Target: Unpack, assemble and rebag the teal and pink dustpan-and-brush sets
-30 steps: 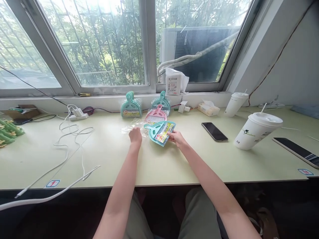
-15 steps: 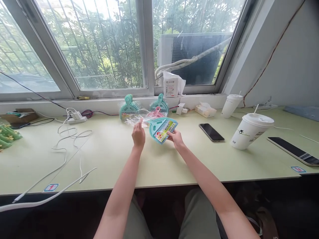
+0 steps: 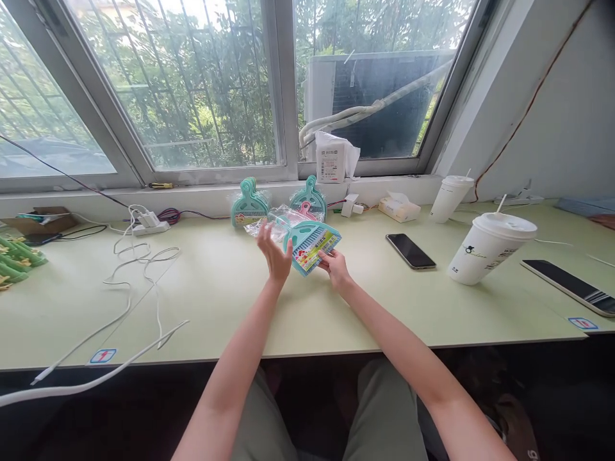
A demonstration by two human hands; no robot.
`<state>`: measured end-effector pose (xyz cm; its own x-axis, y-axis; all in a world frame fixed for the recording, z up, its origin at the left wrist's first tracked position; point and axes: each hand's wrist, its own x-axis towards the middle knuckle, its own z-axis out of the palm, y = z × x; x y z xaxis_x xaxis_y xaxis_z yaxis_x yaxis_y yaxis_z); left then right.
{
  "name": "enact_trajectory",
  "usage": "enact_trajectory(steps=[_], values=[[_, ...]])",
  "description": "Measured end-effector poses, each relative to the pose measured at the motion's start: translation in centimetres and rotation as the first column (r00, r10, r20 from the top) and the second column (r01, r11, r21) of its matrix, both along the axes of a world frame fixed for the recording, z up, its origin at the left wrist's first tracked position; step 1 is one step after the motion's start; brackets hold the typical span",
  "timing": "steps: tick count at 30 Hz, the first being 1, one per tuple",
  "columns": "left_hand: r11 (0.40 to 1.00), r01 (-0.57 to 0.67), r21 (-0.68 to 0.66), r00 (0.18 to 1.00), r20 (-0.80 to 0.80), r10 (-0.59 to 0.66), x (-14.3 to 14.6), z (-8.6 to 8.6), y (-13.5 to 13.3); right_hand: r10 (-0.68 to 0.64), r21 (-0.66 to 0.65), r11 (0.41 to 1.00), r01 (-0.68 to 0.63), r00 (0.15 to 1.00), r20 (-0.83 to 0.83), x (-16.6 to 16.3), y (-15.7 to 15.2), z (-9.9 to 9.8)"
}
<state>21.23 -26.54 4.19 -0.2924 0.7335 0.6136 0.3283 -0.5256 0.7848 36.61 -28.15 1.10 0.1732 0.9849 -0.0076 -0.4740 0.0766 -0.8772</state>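
My right hand (image 3: 334, 267) pinches the lower edge of a teal mini dustpan-and-brush set (image 3: 310, 244) with a bright paper label, held tilted just above the pale green table (image 3: 230, 301). My left hand (image 3: 273, 251) is raised beside its left edge, fingers closed on a clear plastic bag (image 3: 269, 225) that trails up and left of the set. Behind them a pink set (image 3: 304, 209) lies on the table, and two teal sets, one at the left (image 3: 248, 205) and one at the right (image 3: 309, 195), lean against the window ledge.
White charger cables (image 3: 139, 269) sprawl over the left of the table. A phone (image 3: 410, 250), two lidded paper cups, the nearer (image 3: 487, 248) and the farther (image 3: 448, 198), a tissue pack (image 3: 398, 208) and a second phone (image 3: 569, 287) lie to the right. Green items (image 3: 16, 256) sit at the far left.
Both hands lifted from the table: the right raised and tilted the teal set, and the left picked up the clear bag and brought it to the set's left edge.
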Motion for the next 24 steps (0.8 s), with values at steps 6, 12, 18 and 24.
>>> enact_trajectory(steps=[6,12,18,24], values=[[0.907,0.237,-0.348,0.582,0.799,0.155,-1.8,-0.1,2.2,0.013,0.068,0.998,-0.011,1.0,-0.024,0.3,0.1,0.1],[0.745,0.658,-0.111,0.426,0.871,-0.246,-2.2,-1.0,3.9,0.027,0.102,0.994,-0.029,0.999,0.021,0.5,0.4,-0.3],[0.655,0.721,-0.226,0.514,0.809,-0.286,-1.4,-1.4,3.7,0.044,0.129,0.99,-0.051,0.998,0.054,0.7,0.3,-0.1],[0.512,0.851,-0.116,0.402,0.772,-0.493,-0.7,-1.5,3.1,-0.062,0.085,0.994,0.066,0.997,-0.039,1.0,0.5,-0.1]])
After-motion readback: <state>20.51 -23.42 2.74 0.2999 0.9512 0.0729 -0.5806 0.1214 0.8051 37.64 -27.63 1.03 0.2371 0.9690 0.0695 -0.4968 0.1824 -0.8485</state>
